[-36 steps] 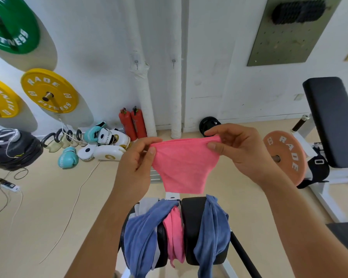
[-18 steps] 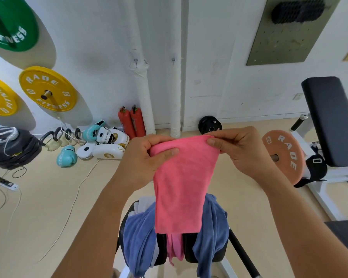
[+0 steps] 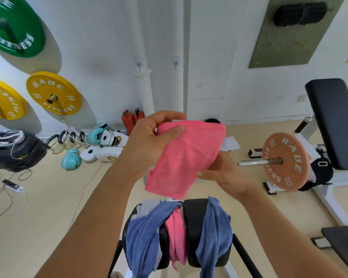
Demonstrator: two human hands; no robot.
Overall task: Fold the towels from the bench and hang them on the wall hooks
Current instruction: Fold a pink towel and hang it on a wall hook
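Nearby, yellow plate [image 3: 54, 93] and orange plate [image 3: 285, 161] read "RADE FITNESS".

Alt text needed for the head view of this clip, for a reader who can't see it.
A person's left hand grips the top of a folded pink towel in front of them while the right hand holds its lower edge. Below, two blue towels and another pink towel hang over black bench pads. Two small wall hooks sit bare above.
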